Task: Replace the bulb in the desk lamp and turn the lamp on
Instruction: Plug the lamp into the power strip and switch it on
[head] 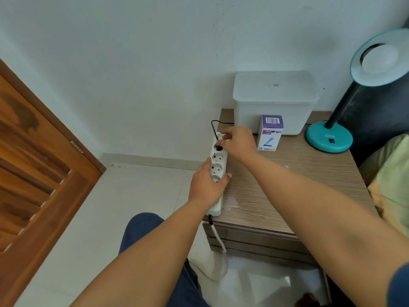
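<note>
A teal desk lamp (329, 136) stands at the table's far right, its round shade (380, 57) tilted toward me with a white bulb (379, 59) inside. A white power strip (218, 165) lies along the left edge of the wooden table (287, 185). My left hand (207, 185) is clamped over the strip's near half. My right hand (238, 141) pinches the lamp's black plug (218, 147) at a far socket; its black cord (215, 126) loops back behind the box. A purple and white bulb carton (270, 133) stands just right of that hand.
A white lidded plastic box (275, 100) sits against the wall behind the carton. A wooden door (37, 165) is at the left, pale floor tiles below. A dark headboard and a pale pillow (391, 173) are at the far right. The strip's white cable (219, 238) hangs off the table front.
</note>
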